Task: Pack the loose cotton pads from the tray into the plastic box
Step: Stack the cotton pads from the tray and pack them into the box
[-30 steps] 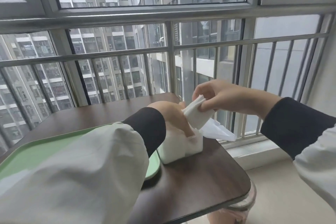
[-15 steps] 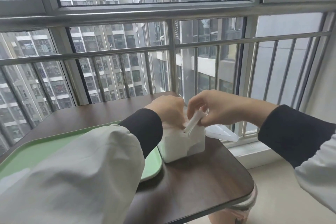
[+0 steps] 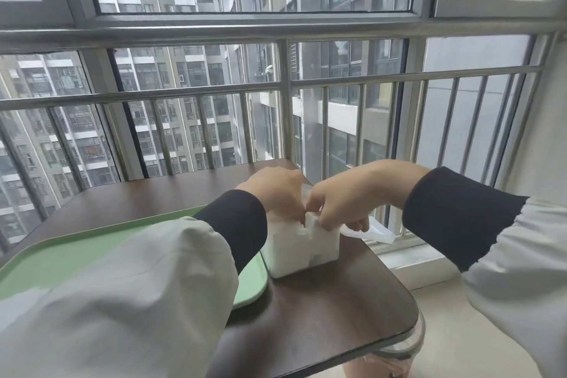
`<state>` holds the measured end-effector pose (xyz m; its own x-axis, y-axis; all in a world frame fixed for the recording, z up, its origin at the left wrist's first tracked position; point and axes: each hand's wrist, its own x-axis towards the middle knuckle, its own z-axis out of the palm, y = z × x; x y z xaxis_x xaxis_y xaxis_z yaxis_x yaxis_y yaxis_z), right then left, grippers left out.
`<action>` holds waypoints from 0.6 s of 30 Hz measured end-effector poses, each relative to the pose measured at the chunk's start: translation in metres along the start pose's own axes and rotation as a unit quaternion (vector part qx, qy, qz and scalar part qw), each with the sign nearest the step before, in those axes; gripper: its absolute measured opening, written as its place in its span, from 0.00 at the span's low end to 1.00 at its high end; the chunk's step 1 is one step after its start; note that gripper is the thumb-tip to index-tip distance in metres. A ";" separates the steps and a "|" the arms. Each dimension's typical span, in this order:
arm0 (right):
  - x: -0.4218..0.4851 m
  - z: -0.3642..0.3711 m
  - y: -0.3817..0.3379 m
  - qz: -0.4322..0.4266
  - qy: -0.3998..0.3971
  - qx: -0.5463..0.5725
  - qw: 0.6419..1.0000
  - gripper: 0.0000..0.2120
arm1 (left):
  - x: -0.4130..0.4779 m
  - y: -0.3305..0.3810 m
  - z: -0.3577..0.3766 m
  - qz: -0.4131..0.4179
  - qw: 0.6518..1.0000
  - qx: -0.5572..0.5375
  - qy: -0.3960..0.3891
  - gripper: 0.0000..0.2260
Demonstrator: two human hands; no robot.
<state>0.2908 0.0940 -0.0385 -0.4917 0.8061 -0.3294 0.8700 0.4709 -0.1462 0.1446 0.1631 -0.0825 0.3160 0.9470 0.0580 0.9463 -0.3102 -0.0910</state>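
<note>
1. The plastic box stands upright on the table, open top up; its long side runs left to right, just beside the right rim of the green tray.
2. Both hands meet over its top; the left hand curls down onto the left part, fingertips hidden, so whether it grips anything cannot be told; the right hand pinches cotton pads at the top edge.
3. White pads fill the box; a clear plastic flap juts out to its right.

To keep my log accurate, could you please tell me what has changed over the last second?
The right hand came down from above the plastic box and is now pushing its pinched cotton pads into the box's open top. The left hand stayed on the box; the box, green tray and table did not move.
</note>
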 end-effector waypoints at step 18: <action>0.006 0.009 0.001 -0.037 0.151 -0.107 0.982 0.12 | -0.004 0.003 0.000 0.001 0.998 -0.046 -0.050 0.26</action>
<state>0.2893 0.0961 -0.0495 -0.5702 0.8210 -0.0288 0.8194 0.5709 0.0515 0.1459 0.1583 -0.0827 0.3130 0.9489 -0.0409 0.9497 -0.3132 0.0001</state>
